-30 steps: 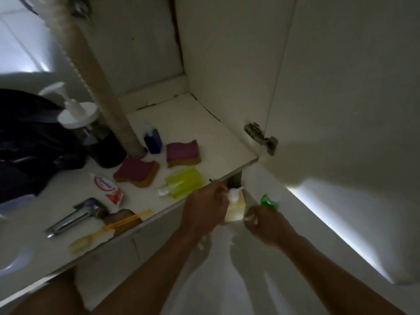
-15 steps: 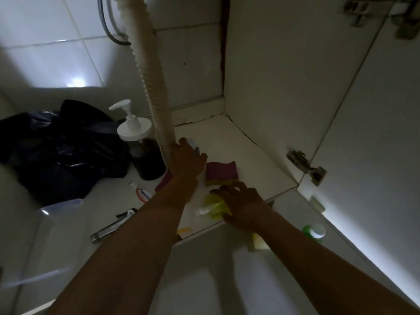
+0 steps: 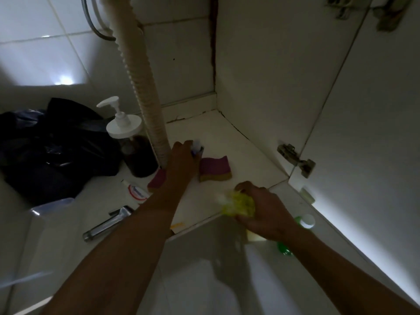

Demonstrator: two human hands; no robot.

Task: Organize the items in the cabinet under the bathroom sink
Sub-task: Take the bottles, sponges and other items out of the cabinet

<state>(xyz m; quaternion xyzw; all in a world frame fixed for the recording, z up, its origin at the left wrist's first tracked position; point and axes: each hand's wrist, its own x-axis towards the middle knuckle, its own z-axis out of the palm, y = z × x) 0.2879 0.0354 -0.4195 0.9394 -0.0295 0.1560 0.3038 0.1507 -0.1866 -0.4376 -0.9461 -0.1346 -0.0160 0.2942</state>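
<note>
My left hand (image 3: 181, 159) reaches deep onto the cabinet floor (image 3: 245, 153) and grips a small blue bottle (image 3: 198, 149) with a white cap beside the drain hose. My right hand (image 3: 261, 208) grips the yellow bottle (image 3: 238, 204) at the cabinet's front edge, lifted and blurred. A purple sponge (image 3: 215, 168) lies between the hands; a second purple sponge (image 3: 156, 180) is partly hidden under my left forearm. A toothpaste tube (image 3: 136, 191), a chrome tap part (image 3: 106, 223) and a dark pump bottle (image 3: 134, 146) sit to the left.
A corrugated drain hose (image 3: 141, 87) runs down at the back. A black plastic bag (image 3: 45, 146) fills the left. A clear tub (image 3: 52, 214) stands front left. Outside, on the floor, lie a green bottle (image 3: 302, 223) and a pale yellow bottle (image 3: 254, 237). The open door's hinge (image 3: 295, 159) is on the right.
Both hands left the small bottles on the floor and reached into the cabinet. My right hand has now closed round the yellow bottle and lifted it; my left holds the blue bottle.
</note>
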